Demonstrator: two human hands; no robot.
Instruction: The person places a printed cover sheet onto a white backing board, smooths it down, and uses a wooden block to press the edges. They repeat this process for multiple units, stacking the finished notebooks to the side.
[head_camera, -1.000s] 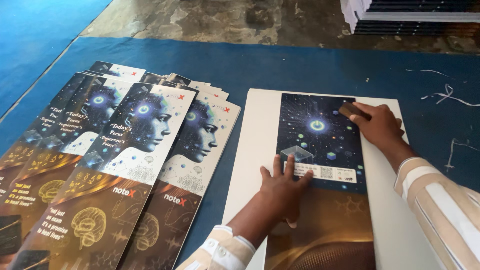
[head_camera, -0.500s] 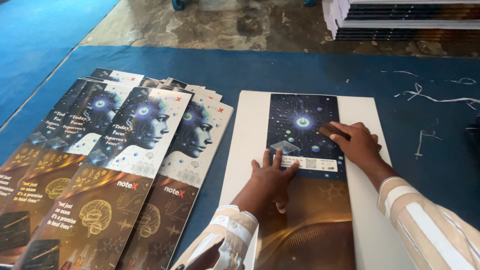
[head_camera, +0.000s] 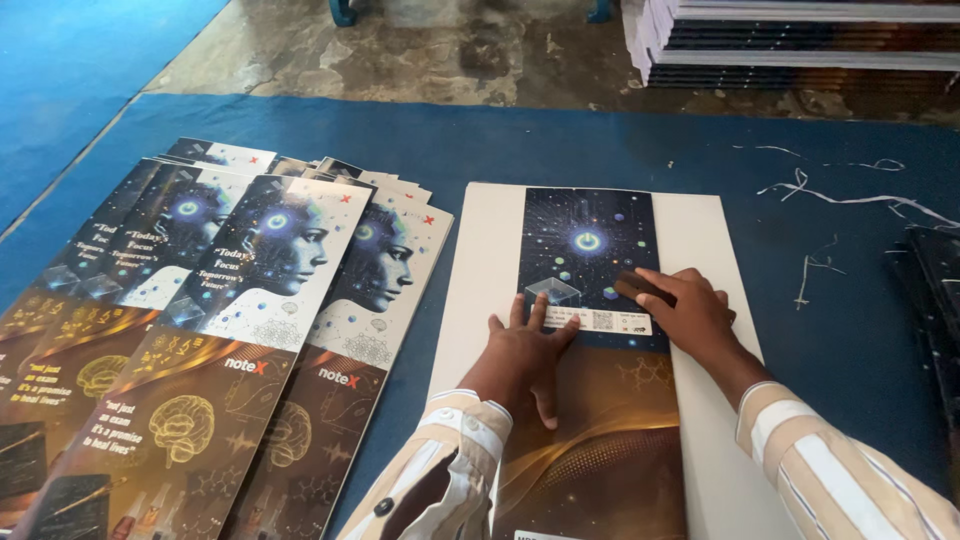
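Two hands on one printed cover sheet (head_camera: 590, 400), which lies on a white board (head_camera: 480, 290) on the blue table (head_camera: 560, 140). I see the left hand (head_camera: 525, 355) flat, fingers spread, nothing held, pinning the sheet's left-middle. Right hand (head_camera: 695, 320) presses a small dark block (head_camera: 640, 288), fingers curled over it, on the sheet's right side. Sheet's long axis runs away from me. Fanned covers (head_camera: 230, 330) sit just left.

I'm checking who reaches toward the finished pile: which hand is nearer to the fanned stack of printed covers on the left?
The left hand. It presses flat on the dark cover sheet, just right of the fanned stack. The right hand lies farther right on the same sheet.
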